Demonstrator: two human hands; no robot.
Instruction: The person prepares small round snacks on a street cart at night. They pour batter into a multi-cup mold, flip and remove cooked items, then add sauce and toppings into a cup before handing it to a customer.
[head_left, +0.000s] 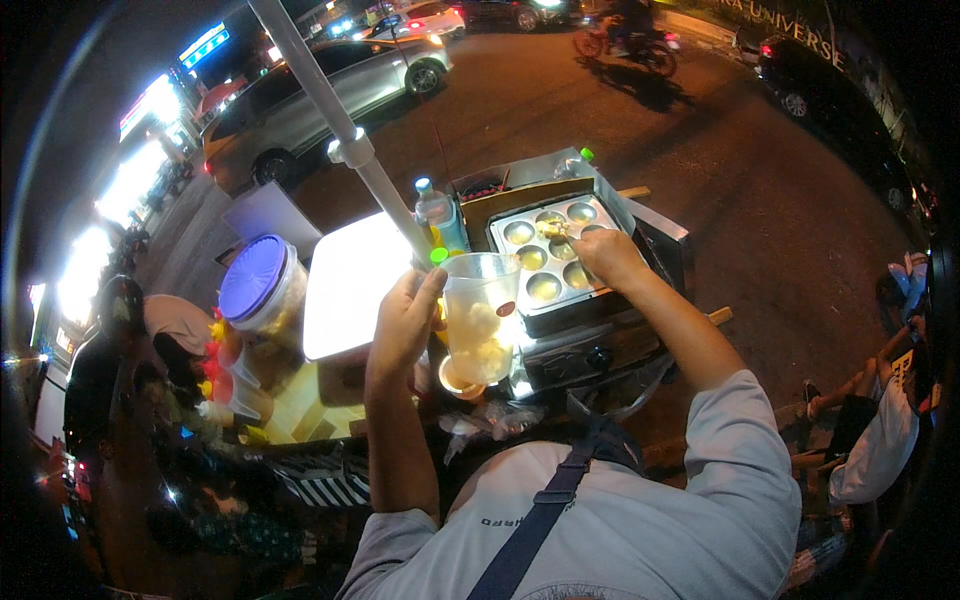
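One translucent plastic pitcher [484, 300], lumpy pale contents [480, 345], in my left hand [406, 315], clamped on its side. Below my right hand [608, 258], grip unclear: one metal pan [516, 272], eight round wells [544, 287] visible. Left of my left hand: one purple-lidded tub [262, 283].

The person's 2 forearms are bare. The left forearm [400, 440] rises almost straight up the view, and the left hand [405, 320] at its end is curled in a grip, its thumb [431, 288] on the inner side; some of its fingers are hidden. The right forearm [688, 328] slants forward and inward from the right. The right hand [610, 258] reaches farther forward than the left, back upward, fingers bent together in a grip and pointing leftward. The 2 hands are well apart.
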